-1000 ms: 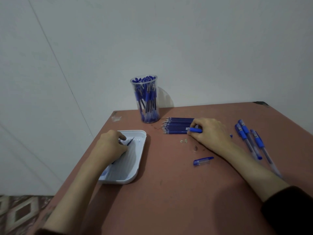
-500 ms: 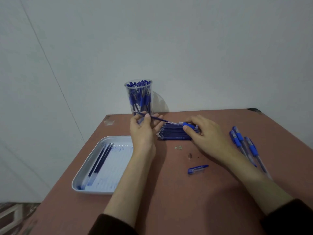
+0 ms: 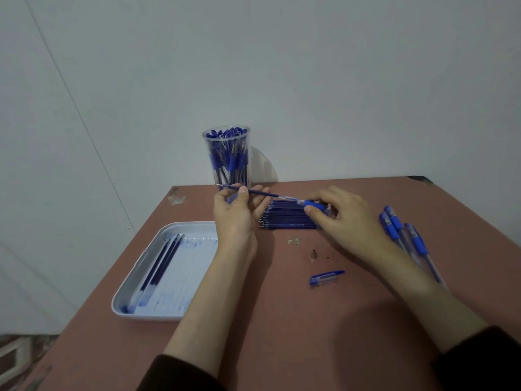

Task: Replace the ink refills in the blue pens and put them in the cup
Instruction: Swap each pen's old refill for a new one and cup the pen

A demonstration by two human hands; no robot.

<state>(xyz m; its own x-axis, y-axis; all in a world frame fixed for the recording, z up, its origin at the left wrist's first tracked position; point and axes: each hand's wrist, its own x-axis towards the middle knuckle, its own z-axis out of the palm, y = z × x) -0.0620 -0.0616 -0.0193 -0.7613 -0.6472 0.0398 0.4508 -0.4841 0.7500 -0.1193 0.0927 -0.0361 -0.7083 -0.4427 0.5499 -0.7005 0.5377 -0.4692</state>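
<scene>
Just in front of the clear plastic cup (image 3: 208,153), our left hand (image 3: 236,218) pinches a thin dark-blue ink refill (image 3: 267,195) lying left-to-right, its right end at the blue-gripped clear pen barrel (image 3: 315,206) gripped in our right hand (image 3: 346,224). Guess it slides rightward next.

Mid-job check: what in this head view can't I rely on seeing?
Head view:
1. pen barrel: the right hand covers most of it; how deep the refill sits is hidden.
2. refill stack: right end under the right hand.
3. specks on the table: too small to identify.
4. pens in the cup: too crowded to count.
</scene>
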